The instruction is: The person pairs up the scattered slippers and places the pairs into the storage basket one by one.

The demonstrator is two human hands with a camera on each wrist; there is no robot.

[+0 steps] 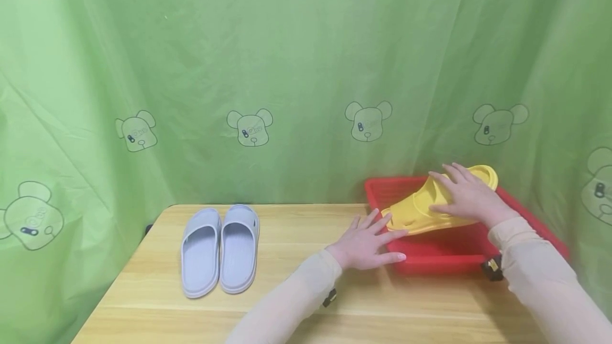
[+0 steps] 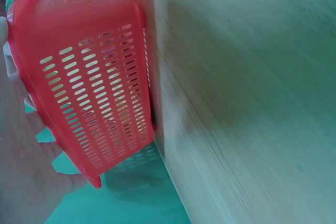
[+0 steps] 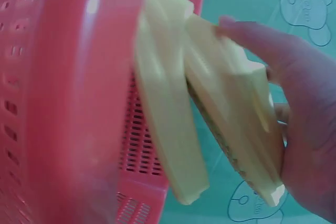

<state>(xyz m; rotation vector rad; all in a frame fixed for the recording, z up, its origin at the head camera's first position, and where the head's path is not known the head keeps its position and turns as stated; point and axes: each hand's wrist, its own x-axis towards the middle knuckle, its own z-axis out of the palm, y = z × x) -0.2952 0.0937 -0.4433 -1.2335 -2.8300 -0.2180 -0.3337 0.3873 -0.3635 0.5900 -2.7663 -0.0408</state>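
Note:
Over the red plastic basket, my right hand grips a yellow slipper across its side, thumb apart from the fingers. The right wrist view shows two yellow slippers: the held slipper under my thumb, and a second slipper beside it, tilted over the basket's slotted inside. My left hand, fingers spread, is at the basket's left rim, close to one end of the yellow footwear. In the left wrist view that hand lies along the basket's rim; whether it touches a slipper is unclear.
A pair of pale grey-blue slippers stands side by side on the left of the wooden table. Behind the table hangs a green curtain printed with bear heads. The basket sits near the table's back right edge.

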